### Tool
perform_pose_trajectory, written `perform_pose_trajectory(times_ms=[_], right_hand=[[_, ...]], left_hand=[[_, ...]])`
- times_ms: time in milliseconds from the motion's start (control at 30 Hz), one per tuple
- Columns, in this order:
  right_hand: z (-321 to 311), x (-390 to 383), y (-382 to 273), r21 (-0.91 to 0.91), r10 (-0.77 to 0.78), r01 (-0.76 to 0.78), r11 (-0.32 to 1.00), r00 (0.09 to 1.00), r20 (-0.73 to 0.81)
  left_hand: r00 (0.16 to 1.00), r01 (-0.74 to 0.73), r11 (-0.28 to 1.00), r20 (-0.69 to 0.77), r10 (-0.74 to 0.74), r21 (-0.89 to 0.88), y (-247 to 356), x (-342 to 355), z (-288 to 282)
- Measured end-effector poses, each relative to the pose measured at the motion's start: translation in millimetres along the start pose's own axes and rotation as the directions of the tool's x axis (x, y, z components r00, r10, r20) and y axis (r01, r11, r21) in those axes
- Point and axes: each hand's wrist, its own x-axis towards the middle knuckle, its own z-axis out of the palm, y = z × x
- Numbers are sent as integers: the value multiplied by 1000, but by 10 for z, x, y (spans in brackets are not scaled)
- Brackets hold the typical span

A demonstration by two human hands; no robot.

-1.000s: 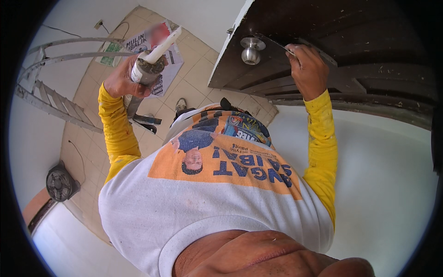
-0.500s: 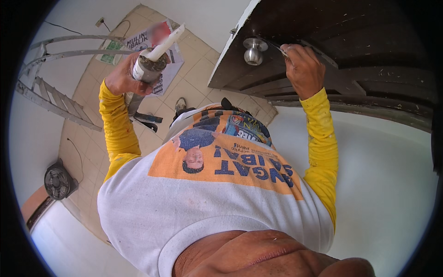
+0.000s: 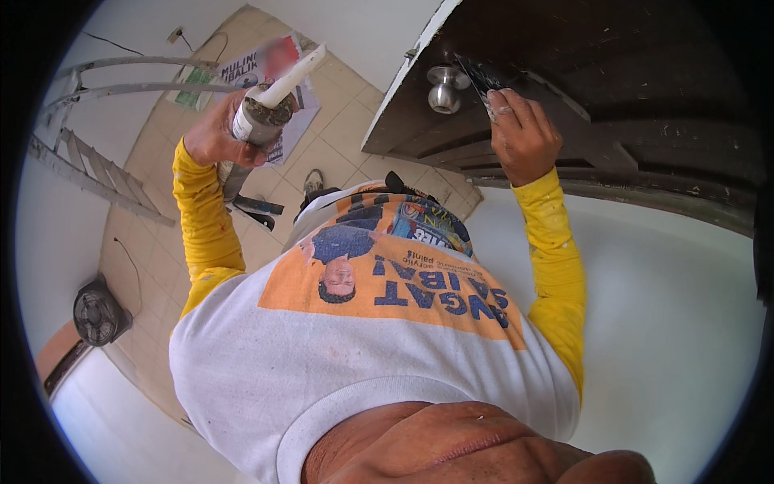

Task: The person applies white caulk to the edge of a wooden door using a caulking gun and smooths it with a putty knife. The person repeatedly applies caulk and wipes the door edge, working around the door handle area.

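My left hand (image 3: 214, 135) is wrapped round a caulking gun (image 3: 260, 125) loaded with a tube, its white nozzle (image 3: 297, 74) pointing up and away to the right. Over at the dark brown door (image 3: 653, 73), my right hand (image 3: 526, 139) pinches a dark, flat blade like a putty knife (image 3: 479, 76). The blade's tip meets the door panel just beside the round silver doorknob (image 3: 443, 95). White smears mark the blade and the fingertips of that hand.
An aluminium stepladder (image 3: 97, 169) stands at the left on the tiled floor (image 3: 326, 157). Printed sheets (image 3: 305, 121) lie on the floor behind the caulking gun. Farther left is a black fan (image 3: 100, 313) with its cord. A white door edge (image 3: 409, 68) faces the room.
My right hand has tilted and drawn slightly toward me, so the blade now shows along its length against the door. My left hand and the caulking gun have hardly moved.
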Motion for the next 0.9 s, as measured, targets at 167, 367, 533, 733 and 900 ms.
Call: perform_pose_trajectory(times_ms=[167,367,533,733,900], right_hand=[[-54,39,20,34,15,-20,999,990,141],[-73,199,41,60,45,-59,996,977,210],[-139,243,112,101,125,-158,982,953,275],[-90,27,321,251,364,-468,847,856,367],[-49,-8,352,281,456,-589,758,786,416]], left_hand=[[999,14,1000,38,-13,-25,-1,6,9],[1000,15,1000,17,-14,-28,-4,5,28],[1000,-2,999,2,2,-33,-56,-27,21],[998,59,995,-4,-59,-77,-56,-73,29],[999,33,998,8,-33,-55,-16,-31,37]])
